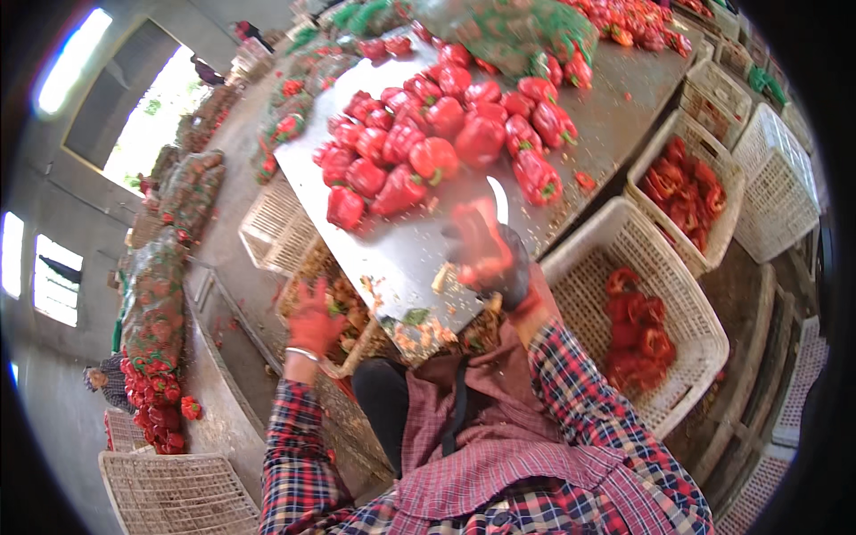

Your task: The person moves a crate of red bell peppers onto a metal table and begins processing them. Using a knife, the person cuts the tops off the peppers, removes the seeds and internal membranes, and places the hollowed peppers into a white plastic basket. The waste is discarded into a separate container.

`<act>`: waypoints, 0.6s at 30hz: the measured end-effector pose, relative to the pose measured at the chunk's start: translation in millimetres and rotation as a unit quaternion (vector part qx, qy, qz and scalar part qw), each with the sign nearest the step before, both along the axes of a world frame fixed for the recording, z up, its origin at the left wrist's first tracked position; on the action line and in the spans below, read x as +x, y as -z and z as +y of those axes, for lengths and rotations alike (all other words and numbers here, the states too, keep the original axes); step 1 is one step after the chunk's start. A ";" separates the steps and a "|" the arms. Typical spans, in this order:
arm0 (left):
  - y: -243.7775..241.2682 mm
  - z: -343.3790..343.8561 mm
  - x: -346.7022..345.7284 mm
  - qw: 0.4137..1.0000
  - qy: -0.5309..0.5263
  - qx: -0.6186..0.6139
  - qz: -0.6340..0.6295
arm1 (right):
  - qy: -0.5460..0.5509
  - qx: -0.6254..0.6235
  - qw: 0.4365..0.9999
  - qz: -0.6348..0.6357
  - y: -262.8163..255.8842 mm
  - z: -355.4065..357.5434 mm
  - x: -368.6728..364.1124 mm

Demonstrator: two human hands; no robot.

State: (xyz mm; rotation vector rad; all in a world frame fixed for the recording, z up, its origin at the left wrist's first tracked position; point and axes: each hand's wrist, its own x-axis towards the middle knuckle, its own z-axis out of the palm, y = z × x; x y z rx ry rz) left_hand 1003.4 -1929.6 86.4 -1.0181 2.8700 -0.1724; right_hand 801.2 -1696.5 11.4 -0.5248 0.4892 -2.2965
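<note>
My right hand (515, 271), in a dark glove over a red one, grips a red bell pepper (476, 244) above the metal sheet (408, 264). That pepper is motion-blurred and looks hollowed. A pale curved strip (498, 199) shows just beyond it; whether it is a blade, I cannot tell. My left hand (311, 322), red-gloved with its fingers apart, hovers empty over a crate of pepper cores and stems (348, 301). Whole red bell peppers (401, 140) are heaped on the sheet's far part. Seeds and scraps (428, 331) lie along its near end.
At my right, a plastic crate (575, 287) contains cut red peppers (638, 328). Another crate of cut peppers (685, 194) stands beyond it. Mesh sacks of peppers (515, 33) lie at the back, more (154, 294) at left. A person (110, 384) is at far left.
</note>
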 end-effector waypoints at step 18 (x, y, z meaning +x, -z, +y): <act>22.5 106.9 -146.8 0.897 0.313 0.146 0.277 | 0.053 0.245 0.958 0.142 13.2 9.8 -21.9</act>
